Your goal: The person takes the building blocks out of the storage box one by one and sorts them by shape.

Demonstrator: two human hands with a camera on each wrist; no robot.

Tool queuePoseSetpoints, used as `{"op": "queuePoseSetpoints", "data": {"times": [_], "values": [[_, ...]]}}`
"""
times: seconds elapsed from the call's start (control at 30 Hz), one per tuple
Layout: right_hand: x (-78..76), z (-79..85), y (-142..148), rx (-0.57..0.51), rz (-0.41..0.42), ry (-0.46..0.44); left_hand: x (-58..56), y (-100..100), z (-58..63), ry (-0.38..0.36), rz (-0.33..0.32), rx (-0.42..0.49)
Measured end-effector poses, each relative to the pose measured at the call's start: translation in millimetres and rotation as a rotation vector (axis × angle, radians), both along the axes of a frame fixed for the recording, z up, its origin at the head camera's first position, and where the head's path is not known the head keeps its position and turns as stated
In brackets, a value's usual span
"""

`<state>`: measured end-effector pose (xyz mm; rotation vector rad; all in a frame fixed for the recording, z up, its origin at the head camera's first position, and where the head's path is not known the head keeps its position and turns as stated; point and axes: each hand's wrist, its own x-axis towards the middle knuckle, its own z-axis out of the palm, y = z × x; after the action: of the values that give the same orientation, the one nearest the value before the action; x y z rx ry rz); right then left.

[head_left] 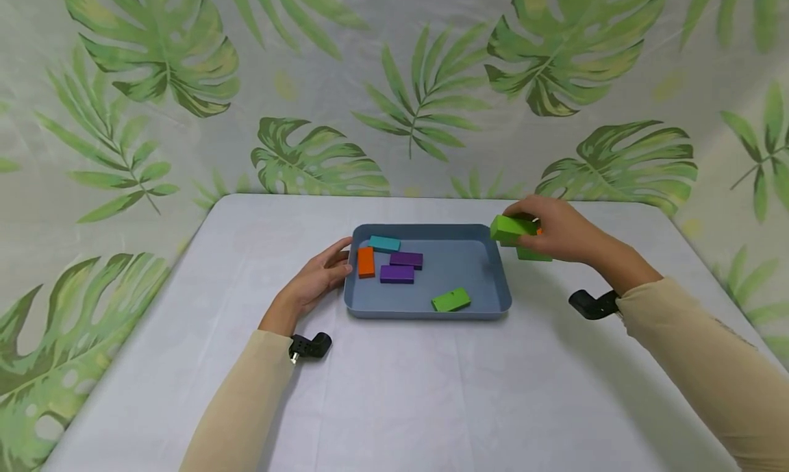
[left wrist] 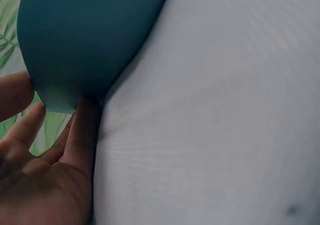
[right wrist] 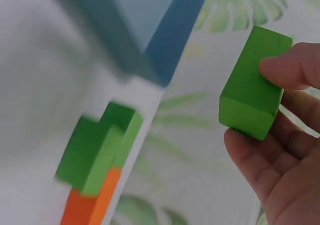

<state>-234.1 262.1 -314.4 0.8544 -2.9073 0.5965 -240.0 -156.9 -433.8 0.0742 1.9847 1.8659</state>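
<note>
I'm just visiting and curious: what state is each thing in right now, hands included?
Right hand: gripping a green block
Held green block: raised
Left hand: touching the tray's side
Tray: upright, five blocks inside
Orange block in tray: lying flat
Teal block: lying flat
Purple blocks: lying close together
Green block in tray: lying angled
Green and orange blocks outside: grouped beside the tray

Right hand (head_left: 564,232) with block (head_left: 508,230) (green)

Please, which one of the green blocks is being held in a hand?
The raised green block in the right hand, the only one gripped. Another green block lies inside the tray; the remaining green blocks sit outside it.
</note>
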Motion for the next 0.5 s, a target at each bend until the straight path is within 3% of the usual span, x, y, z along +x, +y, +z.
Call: {"op": "queuePoseSetpoints", "data": {"times": [0.3,0.5], "values": [[1.7,-27.4,55.3,0.061,-0.088,0.024,0.7,-2.0,-1.1,-0.005,0.006,0.000],[2.3,-51.3,91.6,0.100,-0.184,-0.075,-1.0,-1.1,-0.2,0.007,-0.009,-0.008]]}}
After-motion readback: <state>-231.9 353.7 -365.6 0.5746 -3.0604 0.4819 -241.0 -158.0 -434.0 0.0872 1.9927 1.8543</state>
